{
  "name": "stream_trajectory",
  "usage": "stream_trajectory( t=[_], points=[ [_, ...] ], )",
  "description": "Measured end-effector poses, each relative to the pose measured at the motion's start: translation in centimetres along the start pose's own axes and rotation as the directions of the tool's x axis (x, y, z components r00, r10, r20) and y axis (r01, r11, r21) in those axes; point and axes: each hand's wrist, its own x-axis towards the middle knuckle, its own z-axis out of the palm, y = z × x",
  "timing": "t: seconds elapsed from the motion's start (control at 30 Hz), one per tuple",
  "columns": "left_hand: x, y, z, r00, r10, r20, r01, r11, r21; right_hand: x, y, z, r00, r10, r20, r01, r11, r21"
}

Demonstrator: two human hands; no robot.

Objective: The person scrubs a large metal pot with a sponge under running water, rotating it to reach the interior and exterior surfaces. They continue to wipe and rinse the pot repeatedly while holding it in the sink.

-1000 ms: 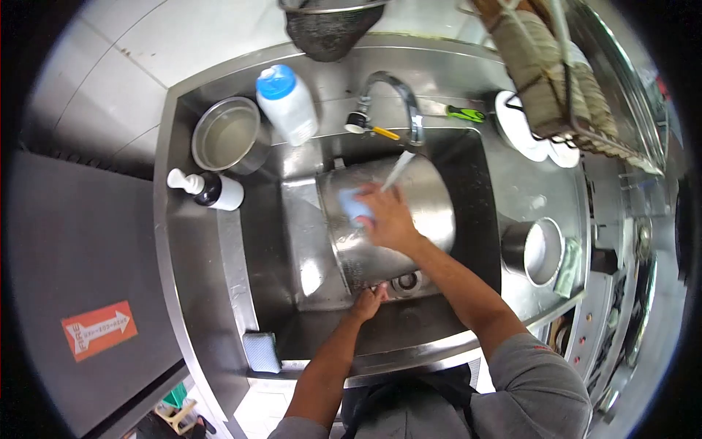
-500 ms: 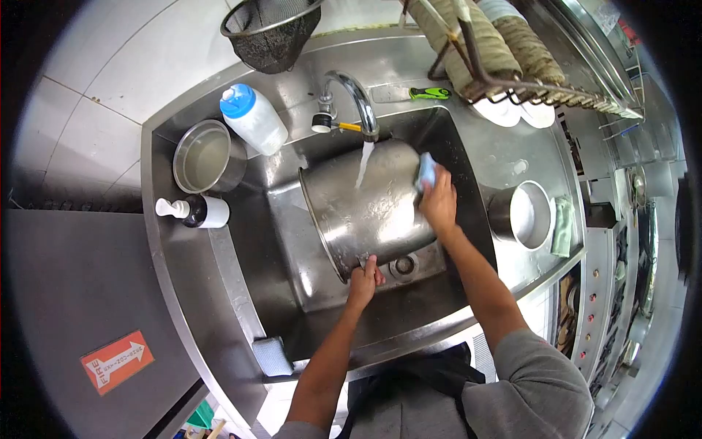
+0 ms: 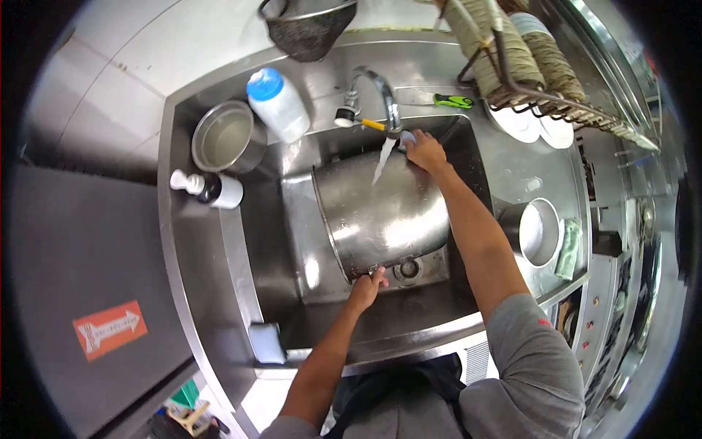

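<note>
A large steel stockpot lies on its side in the sink, its rim facing left. My left hand is closed around the pot's handle at the near side. At the far side, close to the faucet, my right hand presses a light blue sponge against the pot; the fingers partly cover it. Water runs from the spout onto the pot's wall.
Left of the basin stand a steel pot, a blue-capped bottle and a pump bottle. Another sponge sits at the near left corner. A green-handled scraper, a small pot and a rolled cloth lie right.
My right hand has moved with the sponge from the pot's right end to its far side near the faucet. My left hand keeps its hold; the whole view has shifted slightly.
</note>
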Motion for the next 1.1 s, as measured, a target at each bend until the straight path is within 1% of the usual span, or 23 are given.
stream_trajectory(
  t=[0.03,0.07,0.1,0.13,0.2,0.27,0.3,0.37,0.4,0.47,0.5,0.53,0.6,0.63,0.67,0.7,0.73,0.83,0.9,0.93,0.97,1.07,1.1],
  points=[
    [-0.6,-0.8,0.0,0.994,0.031,-0.103,-0.001,0.962,0.273,0.6,-0.6,0.2,0.998,0.045,0.042,-0.044,0.999,-0.023],
    [-1.0,-1.5,-0.3,0.977,0.083,-0.195,0.033,0.850,0.526,1.1,-1.4,0.3,0.993,0.087,0.077,-0.083,0.995,-0.047],
    [-2.7,0.6,-1.6,0.974,0.019,-0.226,0.099,0.859,0.502,0.1,-1.9,0.6,0.987,0.152,0.047,-0.152,0.988,0.006],
    [-4.0,3.5,-2.5,0.968,0.011,-0.250,0.118,0.860,0.496,-1.3,-2.5,0.4,0.989,0.132,0.062,-0.133,0.991,0.016],
    [-5.6,8.7,-4.4,0.856,-0.134,-0.499,0.246,0.955,0.167,-4.8,-3.6,-1.3,0.989,0.141,-0.036,-0.145,0.981,-0.131],
    [-4.6,10.7,-5.0,0.654,0.229,-0.721,0.172,0.883,0.437,-6.7,-3.8,-1.1,0.985,0.163,-0.057,-0.169,0.977,-0.132],
    [-3.2,10.3,-5.4,0.649,0.219,-0.728,0.182,0.885,0.428,-7.6,-3.7,-0.9,0.976,0.205,-0.076,-0.214,0.968,-0.134],
    [0.4,9.0,-6.8,0.177,0.412,-0.894,-0.083,0.911,0.403,-7.4,-3.6,-1.0,0.972,0.229,-0.043,-0.233,0.965,-0.117],
    [0.4,9.7,-7.4,0.163,0.412,-0.896,-0.083,0.911,0.404,-6.9,-3.9,-0.9,0.966,0.258,-0.017,-0.259,0.961,-0.100],
    [-0.4,11.2,-8.3,0.649,0.194,-0.735,-0.012,0.969,0.246,-6.6,-4.9,-1.0,0.968,0.252,0.006,-0.249,0.961,-0.122],
    [0.2,11.0,-8.8,0.681,0.225,-0.697,-0.103,0.972,0.212,-6.5,-5.4,-0.8,0.981,0.192,-0.034,-0.195,0.966,-0.171],
    [0.5,10.7,-9.2,0.682,0.226,-0.696,-0.104,0.971,0.214,-6.5,-5.7,-0.8,0.988,0.131,-0.077,-0.145,0.964,-0.223],
    [1.1,10.5,-9.5,0.782,0.108,-0.614,-0.029,0.990,0.138,-8.7,-8.0,-0.2,0.999,0.022,-0.030,-0.027,0.979,-0.201],
    [1.4,10.3,-9.2,0.785,0.108,-0.610,-0.035,0.991,0.130,-10.5,-9.1,0.8,0.987,-0.129,-0.099,0.115,0.985,-0.129],
    [1.7,9.8,-9.0,0.759,0.198,-0.620,-0.097,0.976,0.193,-12.6,-10.3,1.8,0.945,-0.275,-0.177,0.268,0.961,-0.064],
    [1.9,9.3,-9.3,0.726,0.290,-0.623,-0.155,0.952,0.263,-15.4,-12.3,1.2,0.927,-0.355,-0.124,0.354,0.935,-0.027],
    [2.1,8.6,-9.4,0.724,0.296,-0.623,-0.159,0.951,0.266,-17.1,-14.2,0.6,0.898,-0.433,-0.076,0.435,0.900,0.015],
    [2.4,7.3,-8.6,0.642,0.448,-0.622,-0.327,0.894,0.306,-16.6,-16.4,2.4,0.858,-0.509,-0.069,0.513,0.857,0.046],
    [2.6,7.7,-8.9,0.661,0.426,-0.617,-0.297,0.905,0.306,-10.7,-17.6,4.7,0.911,-0.394,-0.125,0.404,0.912,0.074],
    [2.3,7.9,-8.5,0.687,0.393,-0.611,-0.260,0.918,0.299,-6.9,-18.8,4.8,0.968,-0.242,0.070,0.238,0.969,0.068],
    [2.0,8.5,-8.4,0.717,0.345,-0.606,-0.231,0.938,0.260,-4.6,-19.8,4.6,0.964,-0.072,0.256,0.067,0.997,0.027],
    [1.8,7.8,-7.4,0.719,0.322,-0.616,-0.272,0.946,0.177,-6.0,-19.7,6.1,0.971,-0.161,0.177,0.165,0.986,-0.009],
    [1.9,7.8,-7.1,0.716,0.333,-0.614,-0.287,0.942,0.175,-9.1,-17.9,6.6,0.951,-0.305,-0.061,0.310,0.945,0.106]
  ],
)
